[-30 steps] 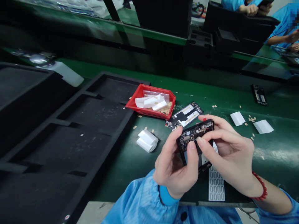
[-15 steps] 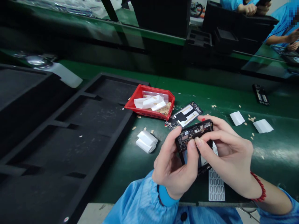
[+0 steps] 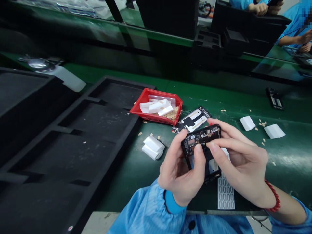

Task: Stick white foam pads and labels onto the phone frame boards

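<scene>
A half-assembled phone (image 3: 201, 139) with an exposed circuit board is tilted above the bench. My left hand (image 3: 182, 169) is closed around its left side, the thumb lying on the board. Over the board's right part, my right hand (image 3: 240, 165) has its thumb and index finger pinched together; anything between them is too small to make out. Another of its fingers reaches behind the phone's top edge, beside a small red spot. Behind lies a second opened phone (image 3: 195, 118). Partly beneath my right hand is a sheet of printed labels (image 3: 226, 193).
A red bin (image 3: 156, 121) holds white folded paper and tan bits. Black foam trays (image 3: 97, 120) fill the left. White paper pieces (image 3: 153, 148) and tan scraps lie on the green bench (image 3: 131, 175). Another phone (image 3: 275, 98) is at far right. Co-workers' hands (image 3: 259, 9) show beyond.
My right thumb and index finger have drawn slightly right, away from my left thumb, uncovering more of the board. The phone remains in my left hand, shifted very slightly left.
</scene>
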### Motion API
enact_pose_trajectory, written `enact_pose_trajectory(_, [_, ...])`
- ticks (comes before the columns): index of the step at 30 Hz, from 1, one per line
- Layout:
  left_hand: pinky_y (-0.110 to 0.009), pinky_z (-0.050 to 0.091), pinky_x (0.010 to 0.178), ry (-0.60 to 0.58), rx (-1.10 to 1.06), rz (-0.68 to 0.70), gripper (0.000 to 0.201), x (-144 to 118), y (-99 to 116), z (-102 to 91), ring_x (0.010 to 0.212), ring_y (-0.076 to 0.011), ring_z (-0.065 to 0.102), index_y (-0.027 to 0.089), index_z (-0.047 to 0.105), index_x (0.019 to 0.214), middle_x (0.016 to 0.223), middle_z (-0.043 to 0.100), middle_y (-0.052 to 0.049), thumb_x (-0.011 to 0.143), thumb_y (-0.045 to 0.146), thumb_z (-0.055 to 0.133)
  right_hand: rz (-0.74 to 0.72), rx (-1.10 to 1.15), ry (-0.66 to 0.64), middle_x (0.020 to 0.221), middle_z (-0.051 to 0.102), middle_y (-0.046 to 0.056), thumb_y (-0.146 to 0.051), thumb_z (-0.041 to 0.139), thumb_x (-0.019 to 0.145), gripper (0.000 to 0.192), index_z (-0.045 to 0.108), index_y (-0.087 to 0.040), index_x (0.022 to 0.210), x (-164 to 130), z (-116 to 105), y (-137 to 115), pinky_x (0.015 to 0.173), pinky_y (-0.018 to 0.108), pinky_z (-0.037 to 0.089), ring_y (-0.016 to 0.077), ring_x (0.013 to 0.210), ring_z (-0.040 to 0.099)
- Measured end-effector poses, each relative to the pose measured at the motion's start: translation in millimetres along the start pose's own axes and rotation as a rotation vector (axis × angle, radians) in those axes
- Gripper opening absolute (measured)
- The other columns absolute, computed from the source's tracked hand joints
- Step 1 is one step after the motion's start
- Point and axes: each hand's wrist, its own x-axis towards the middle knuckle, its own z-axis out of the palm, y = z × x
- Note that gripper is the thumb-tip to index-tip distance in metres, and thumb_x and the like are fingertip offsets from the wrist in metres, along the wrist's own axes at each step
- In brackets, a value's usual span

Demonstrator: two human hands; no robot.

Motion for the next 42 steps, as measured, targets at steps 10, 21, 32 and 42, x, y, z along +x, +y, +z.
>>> enact_pose_trajectory(10, [-0.023, 0.064, 0.078, -0.038, -0.114, -0.147, 0.035, 2.2, -5.7, -2.0, 0.085, -0.0178, 0.079, 0.019, 0.073, 0.12, 0.1, 0.081, -0.002, 0.085, 0.013, 0.069, 0.164, 0.134, 0.011, 0.1, 0.068, 0.003, -0.011, 0.077, 0.078, 0.021, 0.059, -0.022, 0.075, 8.5, 0.0, 18.4, 0.08, 0.025, 0.061, 0.015, 0.093, 0.07])
enact_pose_trajectory(21, [-0.031, 0.059, 0.092, -0.297, -0.238, -0.454, 0.05, 14.6, -45.8, 7.3, 0.111, -0.0224, 0.071, 0.026, 0.057, 0.138, 0.123, 0.072, -0.007, 0.09, 0.027, 0.069, 0.125, 0.032, -0.068, 0.125, 0.068, 0.009, -0.033, 0.071, 0.088, 0.017, 0.066, -0.021, 0.098, 21.0, -41.1, 52.4, 0.101, 0.038, 0.056, 0.0195, 0.113, 0.068])
enact_pose_trajectory(32, [-0.037, 0.055, 0.084, -0.574, 0.197, -0.151, 0.027, 11.6, -43.0, 4.3, 0.089, -0.0212, 0.068, 0.022, 0.08, 0.092, 0.097, 0.072, -0.006, 0.09, 0.02, 0.053, 0.216, -0.352, -0.368, 0.101, 0.074, 0.008, -0.026, 0.071, 0.087, 0.025, 0.066, -0.017, 0.11, -41.4, -104.5, 91.6, 0.072, 0.031, 0.06, 0.0191, 0.084, 0.072])
enact_pose_trajectory(42, [-0.025, 0.053, 0.061, -0.744, 0.117, -0.034, 0.007, -0.7, -26.0, 10.4, 0.067, -0.0147, 0.065, 0.02, 0.08, 0.079, 0.074, 0.069, -0.002, 0.082, 0.023, 0.073, 0.177, -0.075, -0.328, 0.109, 0.075, 0.007, -0.024, 0.074, 0.085, 0.031, 0.067, -0.018, 0.114, -25.0, -87.6, 58.3, 0.083, 0.031, 0.064, 0.0174, 0.094, 0.074])
